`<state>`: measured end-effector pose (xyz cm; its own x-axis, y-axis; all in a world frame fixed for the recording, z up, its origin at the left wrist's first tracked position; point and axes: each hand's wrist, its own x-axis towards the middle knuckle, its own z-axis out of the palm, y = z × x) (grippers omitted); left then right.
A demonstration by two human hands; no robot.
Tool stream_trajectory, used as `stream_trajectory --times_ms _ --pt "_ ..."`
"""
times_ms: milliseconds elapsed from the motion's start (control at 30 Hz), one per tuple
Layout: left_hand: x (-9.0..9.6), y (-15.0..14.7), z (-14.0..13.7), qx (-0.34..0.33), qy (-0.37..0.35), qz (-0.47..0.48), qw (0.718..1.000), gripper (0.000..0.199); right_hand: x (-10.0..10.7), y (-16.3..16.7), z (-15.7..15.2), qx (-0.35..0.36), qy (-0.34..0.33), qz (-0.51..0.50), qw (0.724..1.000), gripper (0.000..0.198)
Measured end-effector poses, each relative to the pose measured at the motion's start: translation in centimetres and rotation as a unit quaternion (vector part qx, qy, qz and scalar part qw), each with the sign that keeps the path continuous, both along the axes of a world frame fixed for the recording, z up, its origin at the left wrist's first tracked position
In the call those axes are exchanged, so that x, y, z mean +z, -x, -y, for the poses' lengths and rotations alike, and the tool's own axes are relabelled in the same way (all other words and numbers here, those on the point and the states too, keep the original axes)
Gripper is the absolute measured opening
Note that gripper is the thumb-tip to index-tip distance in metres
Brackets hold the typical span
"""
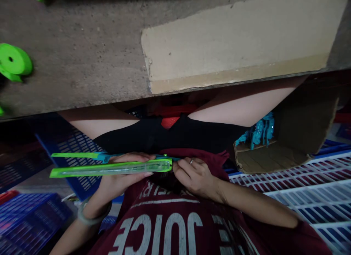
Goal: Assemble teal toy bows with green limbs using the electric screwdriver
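My left hand (120,179) is wrapped round a long, narrow bright-green plastic piece (109,169) with a clear strip along it, held level in front of my shirt. Just behind it, a blue-and-green plastic piece (101,157) runs alongside and passes by the same hand; whether the two are joined, I cannot tell. My right hand (196,175), with a ring on one finger, is closed at the right-hand end of these pieces. Its fingertips are bent in against that end, and what they pinch is hidden.
A worn tabletop (95,53) bears a flat cardboard sheet (241,46) and a round green part with a hole (13,60). To the right, a cardboard box (290,156) holds blue plastic parts (259,130). Blue baskets (30,218) stand left, a white slatted crate (309,192) right.
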<state>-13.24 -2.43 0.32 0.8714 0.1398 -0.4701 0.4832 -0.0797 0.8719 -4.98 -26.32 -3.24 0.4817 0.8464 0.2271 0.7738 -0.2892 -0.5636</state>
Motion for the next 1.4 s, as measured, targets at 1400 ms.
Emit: stream_trajectory --times_ms 1400 --pt "2.9 -0.9 2.7 0.005 -0.073 0.128 0.989 0.026 2.4 -5.7 0.2 0.075 -0.063 -0.221 0.97 0.041"
